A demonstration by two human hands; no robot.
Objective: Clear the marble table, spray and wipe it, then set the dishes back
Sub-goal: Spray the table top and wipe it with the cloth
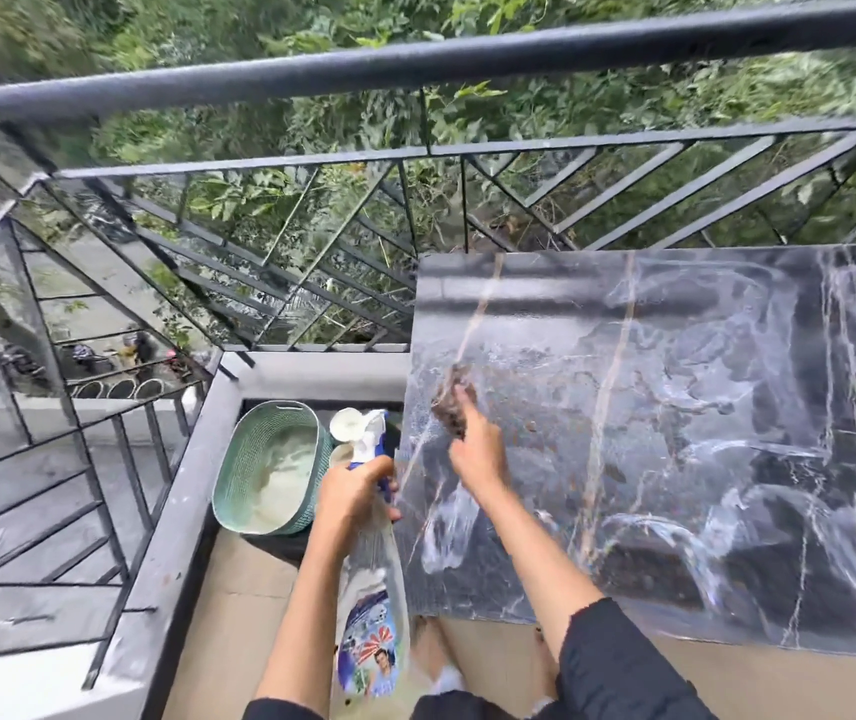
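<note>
The dark marble table (675, 407) fills the right side, its top wet and streaked with spray. My right hand (478, 449) holds a small brown cloth or sponge (451, 407) against the table near its left edge. My left hand (358, 491) grips the neck of a clear spray bottle (371, 589) with a white and blue trigger head, held upright just off the table's left edge. No dishes stand on the tabletop.
A green woven basket (270, 470) with white dishes inside sits on the floor left of the table, next to a low grey wall (176, 511). A black metal railing (415, 148) runs behind the table and along the left. Tan floor tiles (239, 615) lie below.
</note>
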